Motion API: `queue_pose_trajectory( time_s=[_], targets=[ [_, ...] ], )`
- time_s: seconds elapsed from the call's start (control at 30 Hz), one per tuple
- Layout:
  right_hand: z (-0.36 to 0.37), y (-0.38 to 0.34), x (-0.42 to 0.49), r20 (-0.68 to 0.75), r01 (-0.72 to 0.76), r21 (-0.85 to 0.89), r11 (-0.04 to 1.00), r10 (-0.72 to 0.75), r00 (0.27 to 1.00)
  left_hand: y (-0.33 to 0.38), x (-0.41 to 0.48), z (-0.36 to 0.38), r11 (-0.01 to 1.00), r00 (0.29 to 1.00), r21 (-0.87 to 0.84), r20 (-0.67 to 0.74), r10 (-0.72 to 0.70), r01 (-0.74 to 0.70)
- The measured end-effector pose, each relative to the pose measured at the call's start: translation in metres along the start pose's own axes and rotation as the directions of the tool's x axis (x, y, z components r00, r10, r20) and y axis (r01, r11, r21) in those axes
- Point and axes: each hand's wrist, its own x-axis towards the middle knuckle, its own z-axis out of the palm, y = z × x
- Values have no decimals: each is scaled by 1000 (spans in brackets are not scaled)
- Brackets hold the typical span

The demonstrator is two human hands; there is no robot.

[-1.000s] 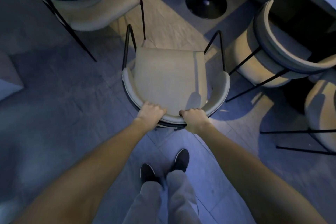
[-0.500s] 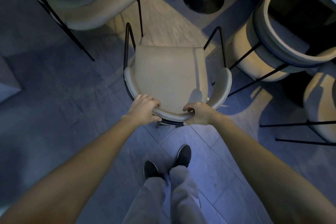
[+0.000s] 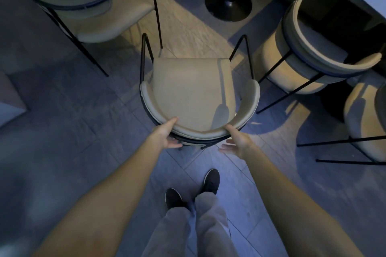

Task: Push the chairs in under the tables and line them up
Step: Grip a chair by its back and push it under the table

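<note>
Both hands are spread open with fingers loose: the left hand (image 3: 165, 134) touches the curved backrest rim with its thumb, the right hand (image 3: 237, 142) hovers just behind it, gripping nothing. The cream upholstered chair with thin black metal legs (image 3: 194, 92) stands on the grey tiled floor (image 3: 62, 110), between two matching chairs, near a black round pedestal base (image 3: 228, 4).

Chair (image 3: 194, 89) — matt beige cloth, thin black metal frame; floor (image 3: 73, 110) — dull stone tile
</note>
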Motion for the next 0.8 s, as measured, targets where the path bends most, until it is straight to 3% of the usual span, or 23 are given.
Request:
queue_pose_trajectory(
  time_s=[0.07,0.17,0.3,0.43,0.6,0.8],
  targets=[
    [12,-2,2,89,-55,167,984,40,995,-2,4,7,997,999,-76,33,-6,8],
    [25,-7,8,109,-116,390,914,79,991,-3,18,10,986,999,-168,44,1,6],
    [28,-15,20,71,-133,344,929,115,991,-5,36,15,985,1000,-175,-2,-9,9],
    [26,-21,30,44,-133,333,934,125,991,-9,32,25,998,999,-53,-38,-33,31],
    [16,-34,39,-9,-60,353,934,67,998,-6,30,43,994,995,-74,-59,76,-81],
    [8,-51,48,-29,4,376,926,7,1000,5,43,62,990,993,-90,-51,106,-110]
  ],
)
